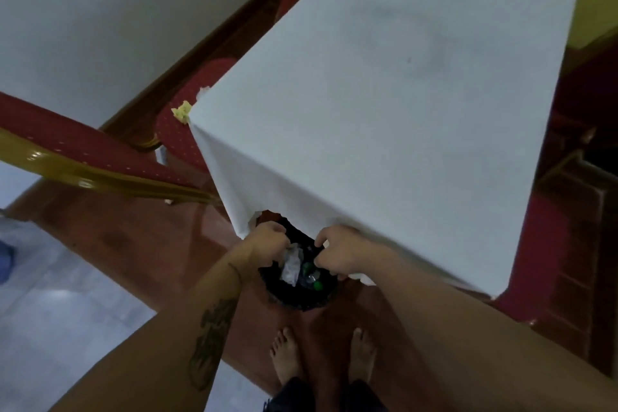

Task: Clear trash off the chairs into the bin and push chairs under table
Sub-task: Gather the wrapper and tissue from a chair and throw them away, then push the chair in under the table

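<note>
The left hand (269, 239) and right hand (337, 256) curl fingers (319, 239) round the bin (301, 299) rim at the worktop's (401, 94) near end, while yellow trash (182, 111) lies far left on a chair seat (174, 134), nearer the left hand.

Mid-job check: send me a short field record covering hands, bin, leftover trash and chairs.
hands: left hand and right hand each grip the rim of the black round bin
bin contents: crumpled white paper, green caps
trash left: yellow crumpled paper on the red gold-framed chair
chair: seat shows beside the corner of the white-clothed table
</note>
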Demonstrator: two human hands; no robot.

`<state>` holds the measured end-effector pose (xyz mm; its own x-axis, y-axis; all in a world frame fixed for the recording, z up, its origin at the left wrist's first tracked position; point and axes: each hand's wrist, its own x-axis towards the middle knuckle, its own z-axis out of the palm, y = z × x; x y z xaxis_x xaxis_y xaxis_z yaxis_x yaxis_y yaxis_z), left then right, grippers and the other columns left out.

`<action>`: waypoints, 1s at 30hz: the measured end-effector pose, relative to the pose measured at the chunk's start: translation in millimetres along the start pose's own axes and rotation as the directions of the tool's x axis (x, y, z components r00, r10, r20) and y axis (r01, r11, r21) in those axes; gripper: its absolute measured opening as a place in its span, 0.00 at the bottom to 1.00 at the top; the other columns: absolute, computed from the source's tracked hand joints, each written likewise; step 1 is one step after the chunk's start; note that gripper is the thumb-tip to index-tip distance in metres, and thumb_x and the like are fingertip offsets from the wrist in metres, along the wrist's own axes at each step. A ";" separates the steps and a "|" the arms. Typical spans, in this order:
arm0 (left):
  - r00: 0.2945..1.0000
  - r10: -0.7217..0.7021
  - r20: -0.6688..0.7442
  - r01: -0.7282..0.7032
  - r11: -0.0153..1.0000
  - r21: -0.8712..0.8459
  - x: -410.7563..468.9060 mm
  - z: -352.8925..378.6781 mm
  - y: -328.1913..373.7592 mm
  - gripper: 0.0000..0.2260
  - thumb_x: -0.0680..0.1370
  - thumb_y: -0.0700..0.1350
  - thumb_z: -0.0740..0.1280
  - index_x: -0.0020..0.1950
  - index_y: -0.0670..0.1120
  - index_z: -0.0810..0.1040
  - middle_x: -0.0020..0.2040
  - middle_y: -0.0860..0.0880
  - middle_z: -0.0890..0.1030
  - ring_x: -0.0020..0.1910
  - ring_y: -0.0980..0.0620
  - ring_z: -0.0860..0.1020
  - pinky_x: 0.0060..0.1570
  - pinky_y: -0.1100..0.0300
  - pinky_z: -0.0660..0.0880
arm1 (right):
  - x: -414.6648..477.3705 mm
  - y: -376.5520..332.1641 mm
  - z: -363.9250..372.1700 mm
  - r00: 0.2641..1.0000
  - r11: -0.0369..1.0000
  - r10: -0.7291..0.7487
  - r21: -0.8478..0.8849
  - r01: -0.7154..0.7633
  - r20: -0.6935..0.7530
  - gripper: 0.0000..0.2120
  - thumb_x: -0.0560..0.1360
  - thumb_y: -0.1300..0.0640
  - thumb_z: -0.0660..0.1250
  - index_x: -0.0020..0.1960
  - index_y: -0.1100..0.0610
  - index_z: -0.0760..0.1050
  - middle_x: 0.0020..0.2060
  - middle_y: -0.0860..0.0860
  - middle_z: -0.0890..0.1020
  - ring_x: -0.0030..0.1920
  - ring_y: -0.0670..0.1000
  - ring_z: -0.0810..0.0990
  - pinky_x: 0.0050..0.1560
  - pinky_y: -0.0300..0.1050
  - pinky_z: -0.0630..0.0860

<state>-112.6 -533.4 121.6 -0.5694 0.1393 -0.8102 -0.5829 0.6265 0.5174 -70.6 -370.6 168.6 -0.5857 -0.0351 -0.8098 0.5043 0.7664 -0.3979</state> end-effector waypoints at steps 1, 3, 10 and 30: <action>0.999 0.038 0.009 -0.038 0.998 0.045 -11.9 -2.2 11.6 0.12 0.77 0.35 0.62 0.59 0.42 0.76 0.42 0.44 0.76 0.36 0.48 0.75 0.34 0.58 0.72 | -12.6 -3.0 -7.0 1.000 1.000 -0.017 -0.001 0.017 -0.012 0.20 0.75 0.60 0.67 0.66 0.67 0.74 0.39 0.58 0.77 0.40 0.62 0.83 0.41 0.51 0.83; 0.996 0.088 0.020 -0.090 0.990 0.106 -37.2 -4.3 36.2 0.07 0.78 0.37 0.63 0.53 0.46 0.76 0.43 0.45 0.78 0.41 0.47 0.77 0.34 0.60 0.72 | -39.7 -4.7 -22.1 0.999 0.999 -0.036 0.021 0.037 -0.035 0.21 0.76 0.59 0.67 0.68 0.59 0.73 0.47 0.56 0.79 0.45 0.59 0.86 0.44 0.52 0.85; 0.949 0.294 0.119 -0.313 0.925 0.213 -132.2 26.2 126.0 0.08 0.78 0.42 0.64 0.56 0.46 0.79 0.52 0.48 0.81 0.50 0.50 0.80 0.47 0.57 0.75 | -149.0 43.6 -85.7 0.971 0.989 -0.127 0.053 0.141 -0.205 0.22 0.76 0.56 0.69 0.69 0.52 0.72 0.48 0.54 0.83 0.42 0.52 0.85 0.41 0.44 0.83; 0.898 0.380 0.223 -0.390 0.448 0.805 -344.2 271.6 125.0 0.26 0.68 0.42 0.61 0.65 0.58 0.75 0.58 0.52 0.77 0.53 0.51 0.77 0.51 0.57 0.76 | -382.0 313.4 -71.6 0.959 0.960 -0.270 0.055 0.275 -0.088 0.26 0.76 0.42 0.70 0.70 0.51 0.73 0.57 0.48 0.77 0.57 0.51 0.79 0.55 0.48 0.80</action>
<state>168.0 -294.8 390.3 -0.6029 0.5342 -0.5925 0.4271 0.8435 0.3259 265.7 -71.1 384.1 -0.7533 -0.1839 -0.6314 0.3581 0.6905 -0.6284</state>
